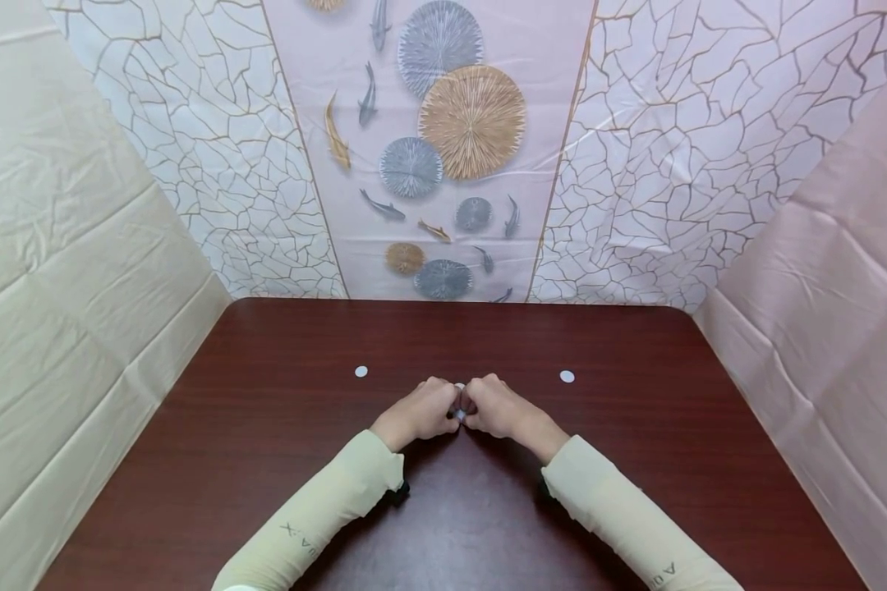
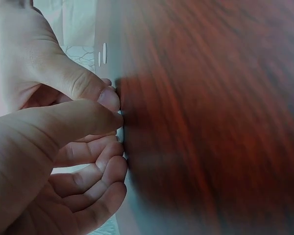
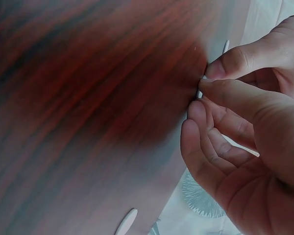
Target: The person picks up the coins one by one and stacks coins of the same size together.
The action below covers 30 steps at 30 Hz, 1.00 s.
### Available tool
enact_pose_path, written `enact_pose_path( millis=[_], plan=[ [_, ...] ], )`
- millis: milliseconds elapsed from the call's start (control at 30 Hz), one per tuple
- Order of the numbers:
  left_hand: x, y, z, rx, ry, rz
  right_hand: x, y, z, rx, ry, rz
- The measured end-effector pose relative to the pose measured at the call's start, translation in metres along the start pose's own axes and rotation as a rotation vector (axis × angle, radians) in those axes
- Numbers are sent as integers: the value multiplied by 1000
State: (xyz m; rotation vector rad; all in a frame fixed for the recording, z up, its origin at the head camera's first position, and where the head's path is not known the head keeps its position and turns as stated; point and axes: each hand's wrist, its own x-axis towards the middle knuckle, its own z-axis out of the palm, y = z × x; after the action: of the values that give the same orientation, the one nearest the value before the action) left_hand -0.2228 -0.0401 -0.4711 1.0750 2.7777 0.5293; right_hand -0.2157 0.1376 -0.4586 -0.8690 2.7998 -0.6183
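Note:
My left hand (image 1: 432,409) and right hand (image 1: 497,408) meet knuckle to knuckle over the middle of the table (image 1: 451,492), fingers curled. A white disc (image 1: 461,415) shows between them, mostly hidden by the fingers. Seen from the left wrist, the left thumb and fingertips close on a white edge (image 2: 120,133) low at the table surface, the right thumb right beside. From the right wrist, a white sliver (image 3: 200,93) sits between the right thumb and index finger, with the left thumb just beyond it.
One flat white disc (image 1: 360,372) lies on the table to the left of the hands, another white disc (image 1: 567,377) to the right. Patterned cloth (image 1: 473,123) hangs behind the table's far edge. Pale cloth walls (image 1: 81,271) stand at both sides.

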Motion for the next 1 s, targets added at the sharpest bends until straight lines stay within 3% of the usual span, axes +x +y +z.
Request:
enact_pose_path(
  millis=[300, 333, 533, 600, 1000],
  plan=[
    [-12, 2, 0, -60, 0, 7, -6, -7, 3, 9, -24, -13],
    [-11, -5, 8, -55, 13, 16, -7, -8, 4, 5, -24, -23],
    [-20, -4, 6, -79, -13, -47, -11, -13, 5, 16, -31, -71],
    [-25, 4, -1, -75, -26, -68, -11, -15, 7, 23, -33, -80],
    [-42, -1, 0, -20, 3, 5, -10, -30, 15, 51, -30, -99]
  ],
)
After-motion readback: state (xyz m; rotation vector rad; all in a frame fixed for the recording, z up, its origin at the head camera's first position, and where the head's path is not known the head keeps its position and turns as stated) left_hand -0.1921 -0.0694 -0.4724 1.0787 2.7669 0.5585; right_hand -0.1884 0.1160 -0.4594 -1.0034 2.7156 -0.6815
